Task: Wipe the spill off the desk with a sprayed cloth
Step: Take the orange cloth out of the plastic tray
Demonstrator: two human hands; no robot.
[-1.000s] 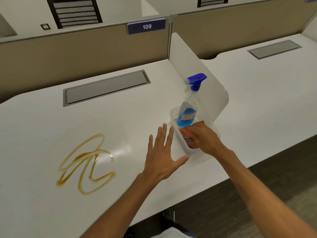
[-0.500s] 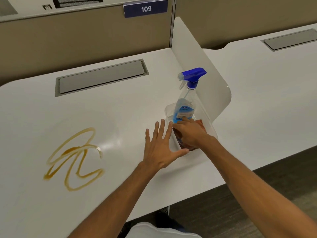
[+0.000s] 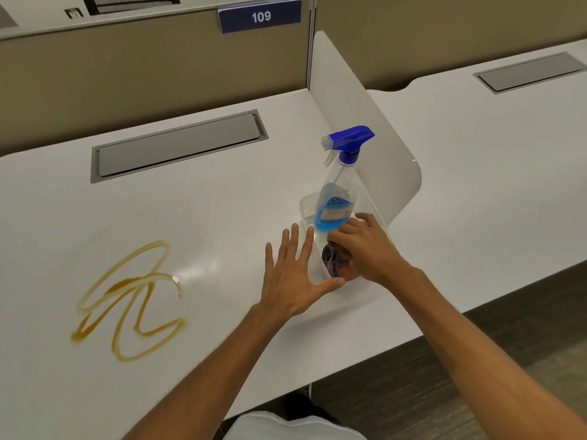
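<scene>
Now cloth (image 3: pixel 333 260) in tub (image 3: pixel 306 204), under right hand (image 3: pixel 370 246)

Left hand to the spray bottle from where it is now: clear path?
Probably yes. The left hand lies open beside the clear tub; the spray bottle stands upright inside, neck clear above the rim. The right hand sits lower, at the cloth.

"109" in white on blue sign (image 3: pixel 259 16) atop partition, spray bottle label (image 3: pixel 334 208) print prob. too blurry to read

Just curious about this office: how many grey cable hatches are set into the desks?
2: one grey hatch behind the spill; another hatch on the neighbouring desk, far right.
</scene>
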